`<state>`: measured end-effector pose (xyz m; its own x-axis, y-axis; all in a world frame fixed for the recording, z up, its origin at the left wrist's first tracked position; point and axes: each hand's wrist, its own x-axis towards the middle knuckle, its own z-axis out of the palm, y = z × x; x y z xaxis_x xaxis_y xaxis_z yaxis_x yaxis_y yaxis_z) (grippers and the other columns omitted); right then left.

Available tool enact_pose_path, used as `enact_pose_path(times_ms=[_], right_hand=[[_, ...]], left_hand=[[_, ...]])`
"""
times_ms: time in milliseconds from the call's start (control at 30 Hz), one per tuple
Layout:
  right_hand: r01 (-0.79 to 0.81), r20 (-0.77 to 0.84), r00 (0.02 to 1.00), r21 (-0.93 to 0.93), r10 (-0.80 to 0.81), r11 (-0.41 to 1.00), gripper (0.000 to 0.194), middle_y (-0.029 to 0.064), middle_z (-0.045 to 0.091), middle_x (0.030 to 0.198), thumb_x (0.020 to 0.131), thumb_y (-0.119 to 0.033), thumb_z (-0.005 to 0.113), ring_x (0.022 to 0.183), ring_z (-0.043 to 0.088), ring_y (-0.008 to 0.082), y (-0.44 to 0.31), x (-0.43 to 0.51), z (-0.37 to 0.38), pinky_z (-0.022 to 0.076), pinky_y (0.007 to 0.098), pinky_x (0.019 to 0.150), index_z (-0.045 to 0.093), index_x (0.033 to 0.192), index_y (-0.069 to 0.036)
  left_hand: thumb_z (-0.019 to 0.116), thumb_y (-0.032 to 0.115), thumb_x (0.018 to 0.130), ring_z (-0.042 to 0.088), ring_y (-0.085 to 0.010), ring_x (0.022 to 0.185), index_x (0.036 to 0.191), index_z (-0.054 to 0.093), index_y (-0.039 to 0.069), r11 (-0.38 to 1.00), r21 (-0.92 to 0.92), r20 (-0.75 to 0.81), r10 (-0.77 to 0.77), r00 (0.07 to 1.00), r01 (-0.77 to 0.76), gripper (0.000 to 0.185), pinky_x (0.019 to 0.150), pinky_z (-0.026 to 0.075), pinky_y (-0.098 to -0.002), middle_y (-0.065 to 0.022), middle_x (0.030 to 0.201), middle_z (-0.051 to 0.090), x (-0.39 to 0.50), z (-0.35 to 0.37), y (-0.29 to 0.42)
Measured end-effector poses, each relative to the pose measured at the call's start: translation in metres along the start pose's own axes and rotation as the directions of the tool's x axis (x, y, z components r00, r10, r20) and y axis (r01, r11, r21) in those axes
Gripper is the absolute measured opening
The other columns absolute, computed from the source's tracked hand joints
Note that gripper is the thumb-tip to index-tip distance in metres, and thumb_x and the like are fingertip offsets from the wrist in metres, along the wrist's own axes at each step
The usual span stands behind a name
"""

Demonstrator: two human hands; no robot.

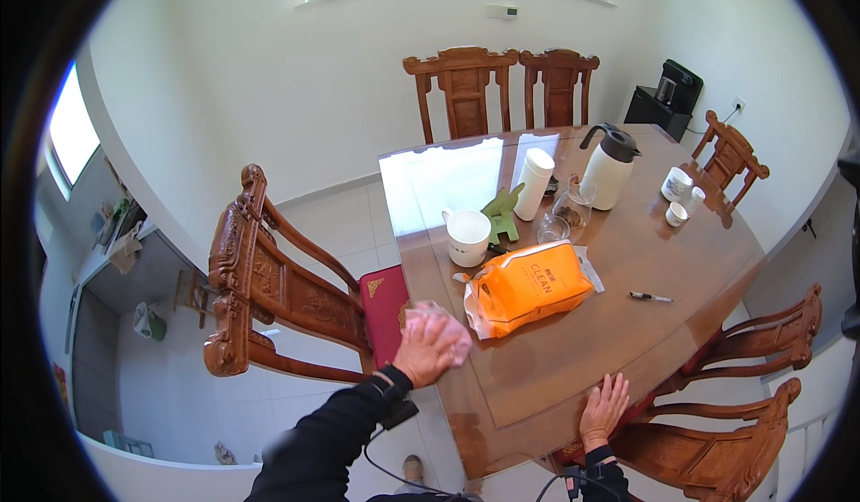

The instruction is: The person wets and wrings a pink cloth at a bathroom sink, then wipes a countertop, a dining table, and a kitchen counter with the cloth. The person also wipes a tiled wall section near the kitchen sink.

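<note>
My left hand point(424, 351) lies spread over a crumpled pink cloth point(459, 344) at the table's left edge; whether its fingers grip the cloth is hard to tell. My right hand point(603, 408) rests with fingers extended on the near right edge of the glass-topped wooden table point(531, 381), holding nothing. Between and beyond the hands lies an orange soft pack of wipes point(527, 287). Behind the pack stand a white mug point(468, 239), a green cut-out stand point(502, 216), a white bottle point(535, 185) and a glass teapot point(572, 208). A pen point(650, 296) lies to the right.
A cream thermal jug point(608, 169) and small white cups point(676, 184) stand farther back. Carved wooden chairs surround the table, one point(289, 280) close by my left arm, others point(712, 441) by my right. Black cables hang from both wrists.
</note>
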<state>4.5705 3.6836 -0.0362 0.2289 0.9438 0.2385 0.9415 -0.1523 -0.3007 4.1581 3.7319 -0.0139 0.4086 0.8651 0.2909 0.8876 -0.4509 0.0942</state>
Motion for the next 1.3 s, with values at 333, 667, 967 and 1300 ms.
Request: enact_pose_path(times_ms=[333, 667, 967, 1300], right_hand=[[-0.006, 0.059, 0.998, -0.052, 0.009, 0.999, 0.049, 0.0176, 0.03, 0.151, 0.096, -0.033, 0.041, 0.141, 0.024, 0.0376, -0.008, 0.002, -0.006, 0.0162, 0.0524, 0.114, 0.044, 0.137, -0.006], [-0.005, 0.066, 0.998, -0.056, 0.009, 0.998, 0.052, 0.0195, 0.031, 0.15, 0.093, -0.033, 0.048, 0.14, 0.024, 0.0402, -0.012, 0.005, -0.01, 0.0172, 0.0542, 0.113, 0.043, 0.137, -0.007], [-0.001, 0.027, 1.0, -0.059, 0.002, 0.998, 0.053, 0.0175, 0.033, 0.15, 0.091, -0.034, 0.051, 0.14, 0.025, 0.0386, -0.016, 0.004, -0.011, 0.0176, 0.0531, 0.114, 0.044, 0.136, -0.008], [0.004, -0.116, 0.993, -0.061, -0.011, 0.998, 0.055, 0.0183, 0.039, 0.146, 0.09, -0.043, 0.053, 0.138, 0.031, 0.0375, -0.006, 0.0, 0.002, 0.0227, 0.0541, 0.111, 0.052, 0.133, -0.009]], left_hand=[[0.05, 0.034, 0.092, 0.033, -0.0445, 0.132, 0.123, 0.059, 0.017, 0.959, 0.131, -0.198, -0.223, 0.955, 0.251, 0.036, 0.111, 0.025, -0.0582, -0.018, 0.138, 0.044, 0.109, 0.067, -0.181], [0.047, 0.041, 0.092, 0.024, -0.0403, 0.138, 0.137, 0.048, 0.023, 0.883, 0.138, -0.004, -0.452, 0.892, 0.448, 0.048, 0.114, 0.014, -0.0554, -0.017, 0.148, 0.033, 0.198, 0.067, -0.281], [0.055, 0.04, 0.088, 0.032, -0.0483, 0.131, 0.127, 0.058, 0.021, 0.938, 0.205, -0.333, -0.203, 0.921, 0.28, 0.043, 0.106, 0.028, -0.0591, -0.0184, 0.14, 0.043, 0.128, 0.077, -0.205], [0.056, 0.038, 0.088, 0.029, -0.0522, 0.131, 0.129, 0.055, 0.016, 0.998, -0.036, 0.02, 0.052, 0.998, -0.051, 0.046, 0.106, 0.026, -0.0615, -0.0231, 0.146, 0.033, -0.04, -0.004, 0.052]])
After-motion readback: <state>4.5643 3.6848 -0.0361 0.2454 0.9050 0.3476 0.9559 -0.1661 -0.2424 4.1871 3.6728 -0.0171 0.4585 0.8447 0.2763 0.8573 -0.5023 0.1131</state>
